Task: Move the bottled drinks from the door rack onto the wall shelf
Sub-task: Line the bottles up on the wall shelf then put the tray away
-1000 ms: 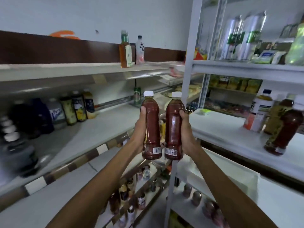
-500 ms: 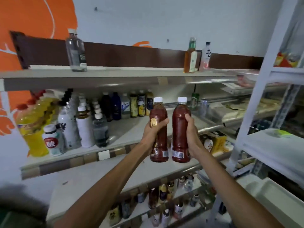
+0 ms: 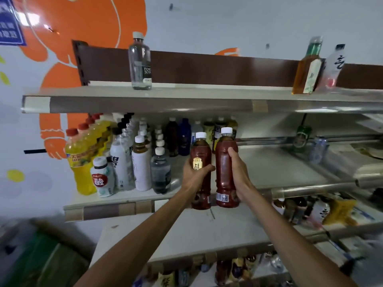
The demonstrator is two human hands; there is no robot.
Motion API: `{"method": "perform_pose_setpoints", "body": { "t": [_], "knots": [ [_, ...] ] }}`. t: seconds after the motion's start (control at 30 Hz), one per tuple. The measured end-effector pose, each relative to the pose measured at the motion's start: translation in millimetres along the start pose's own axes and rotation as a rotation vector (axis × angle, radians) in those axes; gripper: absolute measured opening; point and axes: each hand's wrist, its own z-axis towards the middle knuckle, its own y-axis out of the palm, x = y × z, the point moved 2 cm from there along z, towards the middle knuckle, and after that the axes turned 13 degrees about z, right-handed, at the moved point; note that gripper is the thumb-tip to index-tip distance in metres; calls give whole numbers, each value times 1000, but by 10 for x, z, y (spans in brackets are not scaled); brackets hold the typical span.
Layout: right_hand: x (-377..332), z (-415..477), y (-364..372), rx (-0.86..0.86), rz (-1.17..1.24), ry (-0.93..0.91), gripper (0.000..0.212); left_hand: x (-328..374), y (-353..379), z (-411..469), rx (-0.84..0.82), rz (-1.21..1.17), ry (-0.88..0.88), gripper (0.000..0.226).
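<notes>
I hold two upright dark red drink bottles with white caps side by side in front of the wall shelf. My left hand [image 3: 193, 175] grips the left red bottle [image 3: 200, 150], which shows a small gold label. My right hand [image 3: 238, 172] grips the right red bottle [image 3: 224, 162], its barcode facing me. Both bottles hover just at the front edge of the middle shelf board [image 3: 279, 175], to the right of a crowd of standing bottles. The door rack is out of view.
Several bottles fill the middle shelf's left part, among them yellow juice bottles [image 3: 83, 160] and a clear bottle [image 3: 160, 172]. A green can [image 3: 301, 138] stands further right. The top shelf [image 3: 186, 100] carries a clear soda bottle [image 3: 141, 63] and an amber bottle [image 3: 306, 71]. Lower shelves hold more drinks.
The view has swung left from the white rack toward the wall shelf. Both hands, still holding the red bottles, have come closer to the middle shelf's front edge.
</notes>
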Motion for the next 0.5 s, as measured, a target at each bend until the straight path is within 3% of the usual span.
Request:
{"method": "perform_pose_setpoints", "body": {
  "t": [0.1, 0.3, 0.5],
  "knots": [
    [54, 220, -38, -28, -61, 3, 38, -93, 50, 293, 132, 114, 37, 61],
    [79, 891, -188, -92, -131, 26, 36, -211, 174, 956, 323, 290, 38, 68],
    [102, 1536, -335, -149, -164, 11, 32, -374, 226, 1452, 419, 235, -15, 70]
  ]
}}
